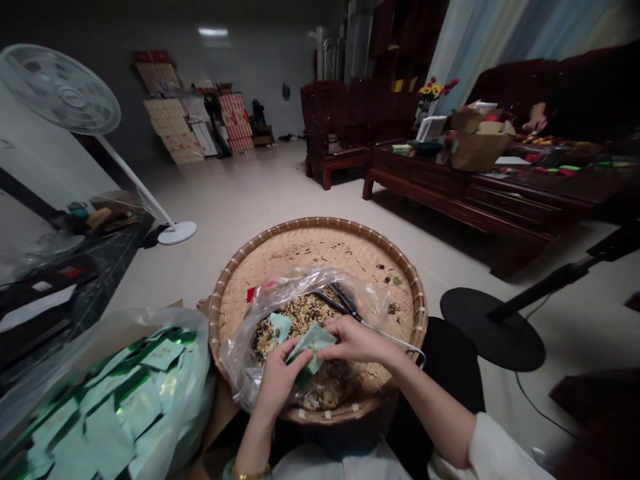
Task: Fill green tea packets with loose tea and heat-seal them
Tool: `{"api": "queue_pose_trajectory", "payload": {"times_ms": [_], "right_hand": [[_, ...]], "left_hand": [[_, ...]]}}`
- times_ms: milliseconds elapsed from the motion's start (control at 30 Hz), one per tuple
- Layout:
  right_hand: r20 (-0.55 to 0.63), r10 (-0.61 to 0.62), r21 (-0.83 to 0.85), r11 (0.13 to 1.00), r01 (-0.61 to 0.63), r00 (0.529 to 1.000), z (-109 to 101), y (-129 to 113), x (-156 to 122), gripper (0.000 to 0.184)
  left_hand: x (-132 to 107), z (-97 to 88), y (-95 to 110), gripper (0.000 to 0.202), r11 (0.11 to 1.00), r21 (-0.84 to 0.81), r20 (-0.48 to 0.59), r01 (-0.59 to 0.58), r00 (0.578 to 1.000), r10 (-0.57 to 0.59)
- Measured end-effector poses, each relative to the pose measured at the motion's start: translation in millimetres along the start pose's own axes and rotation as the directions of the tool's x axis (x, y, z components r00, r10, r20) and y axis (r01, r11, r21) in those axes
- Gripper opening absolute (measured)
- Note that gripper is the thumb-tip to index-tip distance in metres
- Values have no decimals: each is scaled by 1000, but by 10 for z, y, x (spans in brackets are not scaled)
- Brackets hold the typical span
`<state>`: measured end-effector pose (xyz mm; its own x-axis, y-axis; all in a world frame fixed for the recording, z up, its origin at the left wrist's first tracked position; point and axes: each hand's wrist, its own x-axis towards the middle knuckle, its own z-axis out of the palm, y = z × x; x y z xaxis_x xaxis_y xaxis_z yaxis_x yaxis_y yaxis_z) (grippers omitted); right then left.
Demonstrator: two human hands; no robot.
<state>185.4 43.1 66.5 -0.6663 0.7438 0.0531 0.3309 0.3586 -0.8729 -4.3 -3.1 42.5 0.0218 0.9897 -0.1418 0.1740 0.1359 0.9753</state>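
Observation:
My left hand point(283, 369) and my right hand point(349, 339) both grip a light green packet point(315, 340) by its edges. Below them an opened clear plastic bag point(250, 331) holds a loose dry mix point(306, 309) of pale and dark bits. Another light green packet point(281, 327) lies on the mix, just above my left hand. Behind my right hand rests a black two-armed tool point(340, 300), with a white cord running to the right. All this sits in a round woven bamboo tray point(320, 227).
On the left stands a big plastic bag point(195, 327) full of green packets point(107, 413). A white fan point(65, 93) is at the far left. A black round stand base point(493, 329) is on the right. Beyond it is a dark wooden table point(450, 193), with another person's hand point(536, 119) above it.

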Motion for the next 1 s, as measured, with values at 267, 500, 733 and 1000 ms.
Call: {"api": "queue_pose_trajectory", "payload": {"times_ms": [267, 500, 733, 1000], "right_hand": [[137, 60, -151, 988, -39, 989, -141, -62, -39, 26], [140, 143, -186, 976, -116, 980, -159, -84, 43, 22], [69, 45, 64, 997, -50, 997, -128, -11, 50, 14], [-52, 271, 518, 830, -206, 961, -212, -37, 77, 33]], "left_hand": [[32, 48, -55, 50, 1000, 21, 41, 19, 999, -20], [109, -38, -143, 51, 1000, 20, 20, 7, 1000, -8], [16, -158, 15, 42, 997, 71, -56, 9, 998, -6], [21, -173, -104, 38, 999, -37, -80, 20, 997, -23]]}}
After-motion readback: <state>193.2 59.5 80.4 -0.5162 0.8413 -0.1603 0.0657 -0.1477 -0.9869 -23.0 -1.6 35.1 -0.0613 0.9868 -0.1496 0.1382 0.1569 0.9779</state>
